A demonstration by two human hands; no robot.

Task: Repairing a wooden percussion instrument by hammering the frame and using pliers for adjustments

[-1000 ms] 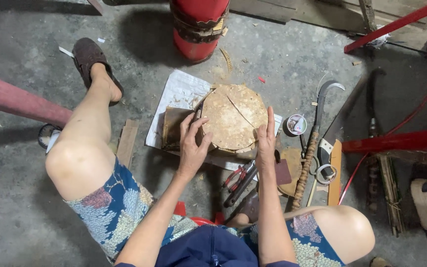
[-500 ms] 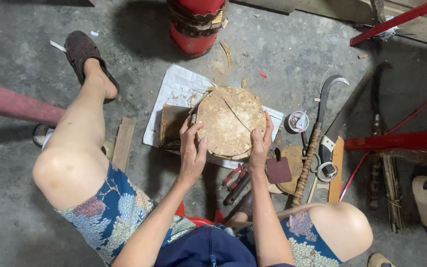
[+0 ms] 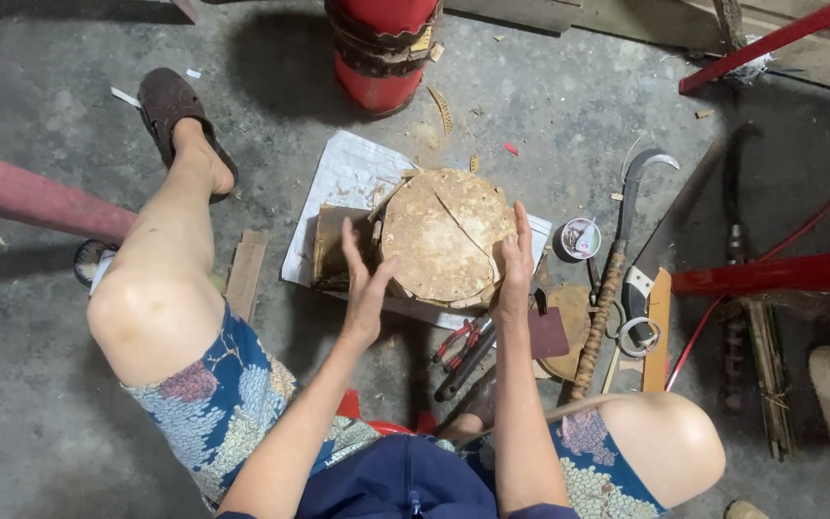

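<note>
Seen from above, a seated person works over a round, flat wooden disc (image 3: 446, 235), pale brown with a crack running across its top face. The right hand (image 3: 514, 259) lies flat against the disc's right edge, fingers straight and pressed to the rim, steadying it without closing around it. The left hand (image 3: 365, 288) is spread wide and holds nothing; half a second ago it was clasping the disc's left edge, and it now stands just off that edge, palm turned toward the wood. So the two-handed hold has been let go on one side, and the disc appears to sit settled on its support with only the right hand keeping it in place. Under the disc is a dark wooden block (image 3: 336, 248), showing just beyond the left hand, and both rest on a white sheet (image 3: 348, 178) spread on the concrete floor (image 3: 69, 404). Just below the right wrist lie red-handled pliers (image 3: 455, 341) and a dark reddish square pad (image 3: 547, 333). Further right of the right hand stand a small round tin (image 3: 580, 237) and a curved billhook (image 3: 626, 240) with a wrapped handle. Beyond the disc, away from the person, stands a red cylinder (image 3: 379, 48). The person's bare knees frame the work, one foot in a brown sandal (image 3: 167, 101) stretched far out past the left hand.
</note>
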